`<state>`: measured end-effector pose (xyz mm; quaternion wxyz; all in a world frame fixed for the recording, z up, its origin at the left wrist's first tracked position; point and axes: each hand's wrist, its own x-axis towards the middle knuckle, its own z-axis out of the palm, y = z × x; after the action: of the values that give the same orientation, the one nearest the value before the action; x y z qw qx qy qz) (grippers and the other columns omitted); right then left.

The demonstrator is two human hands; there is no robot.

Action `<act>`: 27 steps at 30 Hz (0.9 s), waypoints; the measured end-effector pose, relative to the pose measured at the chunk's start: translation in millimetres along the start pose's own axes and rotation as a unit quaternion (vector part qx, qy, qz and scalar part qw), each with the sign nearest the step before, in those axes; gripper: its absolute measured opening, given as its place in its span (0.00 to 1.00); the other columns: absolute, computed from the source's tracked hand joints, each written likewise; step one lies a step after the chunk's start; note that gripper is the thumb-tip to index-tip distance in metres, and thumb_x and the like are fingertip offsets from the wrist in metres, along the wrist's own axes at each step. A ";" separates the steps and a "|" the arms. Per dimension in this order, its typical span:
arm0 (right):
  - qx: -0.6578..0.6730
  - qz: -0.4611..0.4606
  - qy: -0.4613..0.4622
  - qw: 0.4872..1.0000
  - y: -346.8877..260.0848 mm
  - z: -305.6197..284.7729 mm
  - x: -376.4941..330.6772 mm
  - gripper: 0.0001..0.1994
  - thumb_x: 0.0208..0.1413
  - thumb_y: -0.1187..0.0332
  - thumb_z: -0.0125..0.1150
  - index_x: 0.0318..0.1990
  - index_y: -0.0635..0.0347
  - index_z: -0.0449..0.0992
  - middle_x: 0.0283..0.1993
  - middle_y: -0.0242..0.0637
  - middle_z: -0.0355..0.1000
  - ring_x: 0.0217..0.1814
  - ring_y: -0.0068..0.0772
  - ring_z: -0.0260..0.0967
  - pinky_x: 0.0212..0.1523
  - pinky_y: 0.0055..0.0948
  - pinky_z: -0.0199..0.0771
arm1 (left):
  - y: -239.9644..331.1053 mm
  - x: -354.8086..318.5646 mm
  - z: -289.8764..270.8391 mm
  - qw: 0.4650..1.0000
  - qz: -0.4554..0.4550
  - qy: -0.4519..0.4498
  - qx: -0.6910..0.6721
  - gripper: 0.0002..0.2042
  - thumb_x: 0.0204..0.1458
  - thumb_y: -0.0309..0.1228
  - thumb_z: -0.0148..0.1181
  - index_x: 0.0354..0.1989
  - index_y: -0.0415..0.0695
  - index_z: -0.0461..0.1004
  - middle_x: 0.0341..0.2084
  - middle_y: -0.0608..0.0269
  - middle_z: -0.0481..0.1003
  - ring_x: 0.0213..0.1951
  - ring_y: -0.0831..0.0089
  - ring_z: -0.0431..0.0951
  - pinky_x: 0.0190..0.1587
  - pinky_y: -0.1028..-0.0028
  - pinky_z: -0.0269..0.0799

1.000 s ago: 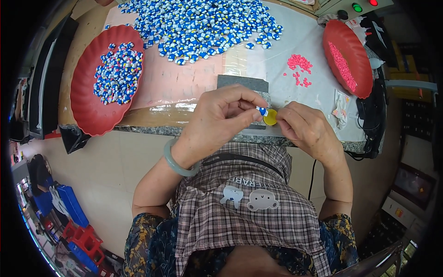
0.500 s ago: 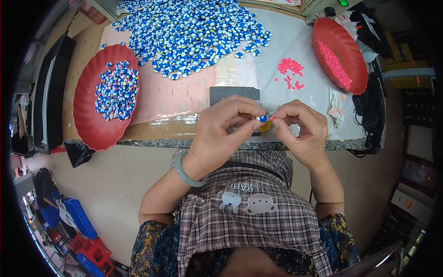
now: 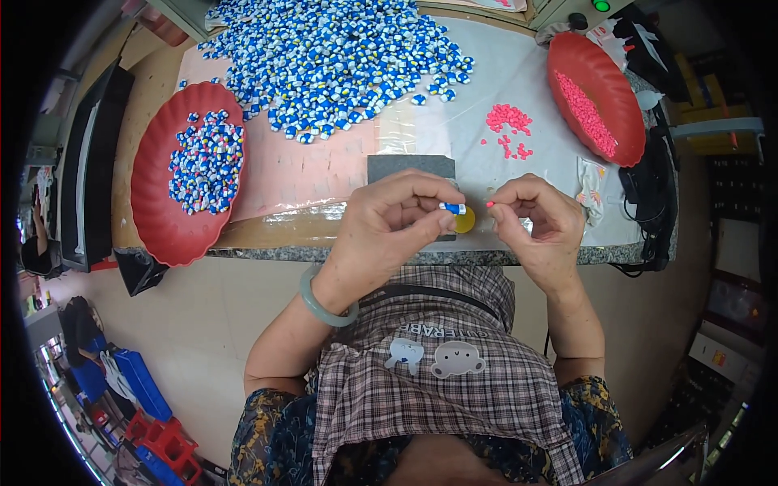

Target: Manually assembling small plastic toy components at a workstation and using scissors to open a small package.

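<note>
Our left hand (image 3: pixel 379 217) pinches a small blue-and-white piece (image 3: pixel 452 208) between thumb and forefinger, just above the near edge of the table (image 3: pixel 308 235). Our right hand (image 3: pixel 541 225) grips a tiny pink bit (image 3: pixel 489 204) between the tips of its thumb and forefinger. The two sets of fingertips face each other, and a gap separates the piece from the bit.

Below the left fingertips we see a yellow disc (image 3: pixel 465 222), partly covered, and beyond the left hand a dark grey slab (image 3: pixel 412 166). A big heap of blue-and-white pieces (image 3: pixel 340 69) spreads over the far side of the table. To our left, a red bowl (image 3: pixel 150 182) holds more such pieces, with specks of pink among them. To our right, a loose cluster of pink bits (image 3: pixel 509 118) lies on a white sheet (image 3: pixel 478 77), and a second red bowl (image 3: pixel 620 93) holds many more. A crumpled wrapper (image 3: pixel 592 190) lies near the right hand.
</note>
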<state>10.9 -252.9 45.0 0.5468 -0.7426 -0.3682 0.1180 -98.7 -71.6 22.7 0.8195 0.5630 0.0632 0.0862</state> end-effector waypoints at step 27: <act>-0.066 -0.033 0.014 0.997 -10.1 10.2 -0.2 0.06 0.50 0.84 0.65 0.35 0.69 0.77 0.34 0.36 0.76 0.33 0.19 0.75 0.33 0.18 0.78 | -5.4 -1.8 7.1 0.995 0.035 0.012 0.096 0.12 0.56 0.15 0.61 0.48 0.29 0.76 0.45 0.55 0.75 0.44 0.70 0.81 0.48 0.75 0.81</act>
<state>0.6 -244.3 50.3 0.5051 -0.7662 -0.3918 0.0653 -98.7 -80.4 20.2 0.7571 0.6401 0.0612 0.1153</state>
